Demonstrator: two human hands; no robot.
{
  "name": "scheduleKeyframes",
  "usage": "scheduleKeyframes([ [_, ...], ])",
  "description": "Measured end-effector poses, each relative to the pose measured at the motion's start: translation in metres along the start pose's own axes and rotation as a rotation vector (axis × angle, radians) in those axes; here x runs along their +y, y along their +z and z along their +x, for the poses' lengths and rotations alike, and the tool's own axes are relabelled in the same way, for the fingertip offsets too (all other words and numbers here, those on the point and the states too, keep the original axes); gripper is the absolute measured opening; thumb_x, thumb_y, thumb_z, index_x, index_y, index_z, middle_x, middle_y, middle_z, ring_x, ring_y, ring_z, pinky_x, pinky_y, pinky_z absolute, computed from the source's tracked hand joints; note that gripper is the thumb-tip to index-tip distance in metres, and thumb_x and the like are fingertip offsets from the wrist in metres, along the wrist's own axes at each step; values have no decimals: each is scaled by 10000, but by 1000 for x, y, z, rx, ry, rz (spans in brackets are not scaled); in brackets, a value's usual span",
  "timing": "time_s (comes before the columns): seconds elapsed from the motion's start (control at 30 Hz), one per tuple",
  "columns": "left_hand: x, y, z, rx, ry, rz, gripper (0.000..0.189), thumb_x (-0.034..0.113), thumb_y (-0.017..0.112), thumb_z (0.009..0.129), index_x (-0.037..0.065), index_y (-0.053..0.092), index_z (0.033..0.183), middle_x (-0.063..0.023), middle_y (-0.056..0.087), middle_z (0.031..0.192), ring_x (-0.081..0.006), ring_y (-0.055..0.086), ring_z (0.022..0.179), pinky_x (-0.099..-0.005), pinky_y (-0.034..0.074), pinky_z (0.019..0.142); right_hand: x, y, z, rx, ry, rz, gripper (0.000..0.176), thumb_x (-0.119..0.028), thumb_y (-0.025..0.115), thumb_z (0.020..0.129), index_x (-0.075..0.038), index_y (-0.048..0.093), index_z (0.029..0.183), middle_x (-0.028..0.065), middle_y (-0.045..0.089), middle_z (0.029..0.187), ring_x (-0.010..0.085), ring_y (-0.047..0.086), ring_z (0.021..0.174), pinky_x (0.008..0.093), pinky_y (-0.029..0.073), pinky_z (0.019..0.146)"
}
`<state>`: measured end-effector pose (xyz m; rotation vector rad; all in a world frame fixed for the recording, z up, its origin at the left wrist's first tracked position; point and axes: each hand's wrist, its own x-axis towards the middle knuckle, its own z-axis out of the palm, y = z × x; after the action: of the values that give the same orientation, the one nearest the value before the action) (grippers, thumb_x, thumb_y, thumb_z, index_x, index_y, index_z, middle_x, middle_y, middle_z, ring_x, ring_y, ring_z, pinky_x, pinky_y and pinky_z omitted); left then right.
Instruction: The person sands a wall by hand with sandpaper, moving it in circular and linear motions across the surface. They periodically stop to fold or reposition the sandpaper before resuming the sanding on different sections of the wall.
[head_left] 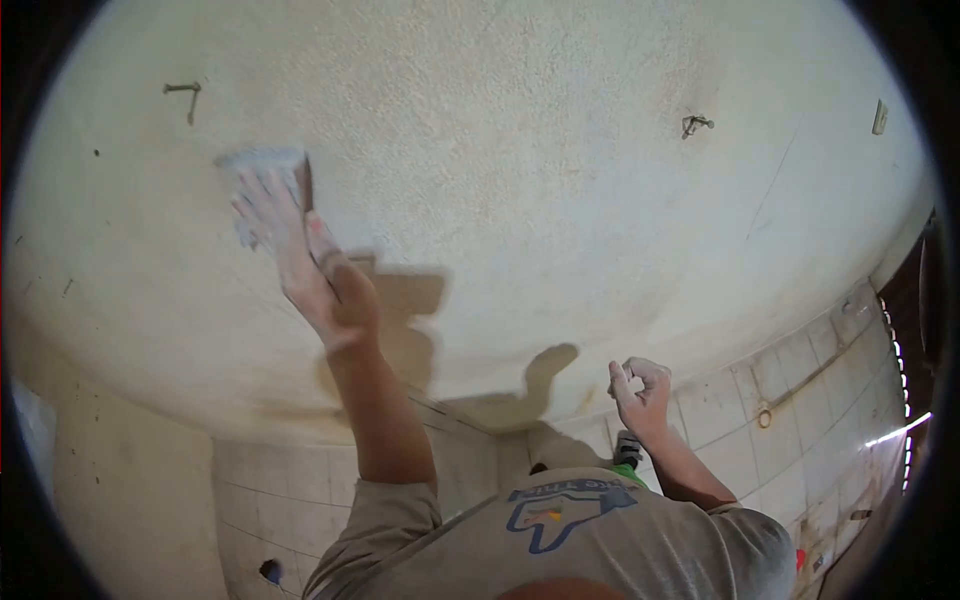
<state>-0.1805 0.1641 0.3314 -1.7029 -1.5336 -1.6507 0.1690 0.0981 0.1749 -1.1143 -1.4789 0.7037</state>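
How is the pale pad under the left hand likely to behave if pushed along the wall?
The pale pad may be fairly stiff, since its upper edge looks straight, though blur hides its thickness. It seems light: only the left hand is on it. The bumpy wall will probably make it drag rather than glide.

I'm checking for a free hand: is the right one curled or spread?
Curled: the right hand has its fingers bent in toward the thumb; nothing shows in it.

Muted light casts a brown shadow on the wall, fingers blur, and fisheye edges curve into black.
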Motion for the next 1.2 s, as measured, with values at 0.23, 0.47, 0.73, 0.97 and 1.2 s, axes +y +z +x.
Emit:
scheduleKeyframes([
  [0.23,82,-2,-53,-121,312,188,439,68,454,1021,-65,533,1432,-347,422,1484,-474,408,1403,-495,380,1152,-55,-16,-27,-94,-104,14,307,-60,700,928,2,593,648,140,596,608,182,564,533,325,430,533],
  [0.47,38,-27,-108,317,46,51,410,100,458,1070,-103,502,1424,-323,502,1480,-477,486,1367,-568,378,1142,-16,-68,-55,-142,-250,-152,319,-15,669,938,5,610,625,100,619,584,159,598,531,308,438,540],
  [0.73,18,-12,-99,159,128,417,423,119,557,990,-120,585,1338,-303,533,1433,-539,554,1230,-603,398,1115,7,-92,-23,-102,-269,-124,329,-19,661,950,9,599,628,126,619,590,191,596,524,317,439,552],
  [0.97,67,25,-154,90,43,331,505,153,406,1089,-38,414,1556,-289,267,1666,-483,198,1557,-564,159,1266,65,-126,-27,-175,-126,-4,360,-39,650,977,-12,606,621,85,634,589,133,585,541,297,439,548],
  [1.2,126,109,-119,180,23,395,497,99,446,1052,21,459,1543,-294,280,1660,-480,191,1564,-566,160,1265,82,-161,30,-310,33,401,361,-71,619,1026,-25,570,672,83,615,617,124,561,536,271,444,535],
])
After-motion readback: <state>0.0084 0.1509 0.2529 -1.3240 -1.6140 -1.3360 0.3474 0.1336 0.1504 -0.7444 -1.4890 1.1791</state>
